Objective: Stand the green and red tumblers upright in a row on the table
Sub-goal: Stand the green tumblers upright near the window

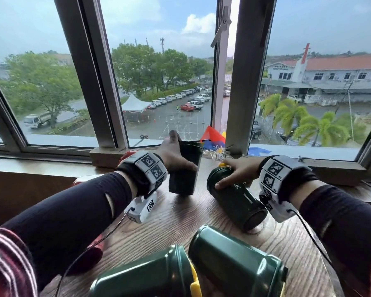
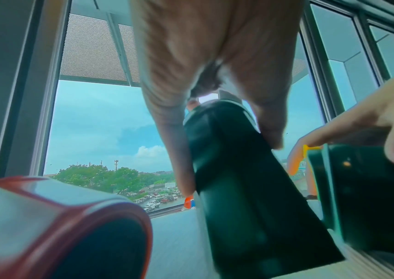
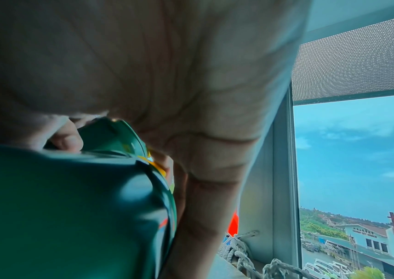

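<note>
My left hand (image 1: 175, 154) grips a dark green tumbler (image 1: 184, 170) held about upright, its base at the wooden table (image 1: 176, 224). In the left wrist view that tumbler (image 2: 238, 188) runs down from my palm. My right hand (image 1: 237, 170) holds the lid end of a second green tumbler (image 1: 234, 200), which lies tilted with its base toward me; the right wrist view shows my fingers curled over it (image 3: 71, 207). Two more green tumblers (image 1: 150, 275) (image 1: 236, 260) lie on their sides in front. Red tumblers lie at the left (image 1: 126, 155) (image 1: 94, 251) (image 2: 59, 226), partly hidden by my arm.
The table ends at a wooden window sill (image 1: 107, 155) with metal window frames behind it. A bundle of white rope (image 1: 219, 155) lies on the sill between my hands. Thin cables hang from both wrist cameras over the table.
</note>
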